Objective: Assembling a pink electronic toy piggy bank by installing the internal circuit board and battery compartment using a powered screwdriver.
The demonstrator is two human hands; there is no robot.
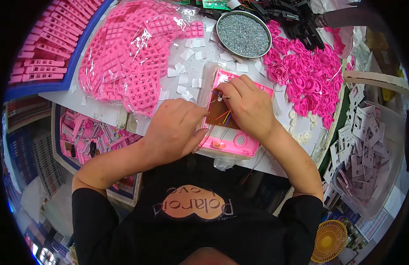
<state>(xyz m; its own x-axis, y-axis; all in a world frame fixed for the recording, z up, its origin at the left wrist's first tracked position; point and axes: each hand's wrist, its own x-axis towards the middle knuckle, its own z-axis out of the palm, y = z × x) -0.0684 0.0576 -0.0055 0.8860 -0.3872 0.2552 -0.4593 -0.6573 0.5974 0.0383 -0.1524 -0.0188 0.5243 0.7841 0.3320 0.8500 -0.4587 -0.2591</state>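
White worktable point(103, 104) crowded with a bag of pink keypad grids point(125, 57), a round tin of screws point(243, 29) and pink reels point(301, 75). Left hand point(173, 130), fingers curled together, steadies the pink toy casing point(233, 141) at centre. Right hand point(250, 106) pinches a small metal part against its brown circuit board point(217, 115), beside coloured wires point(225, 116).

**Crowded desk, little open room**

Bag of pink keypads point(125, 57) blocks the left; round tray of screws point(243, 35) stands behind; pink wheels point(301, 75) crowd the right; white squares point(186, 66) litter the gap between; near desk point(103, 110) edge lies bare.
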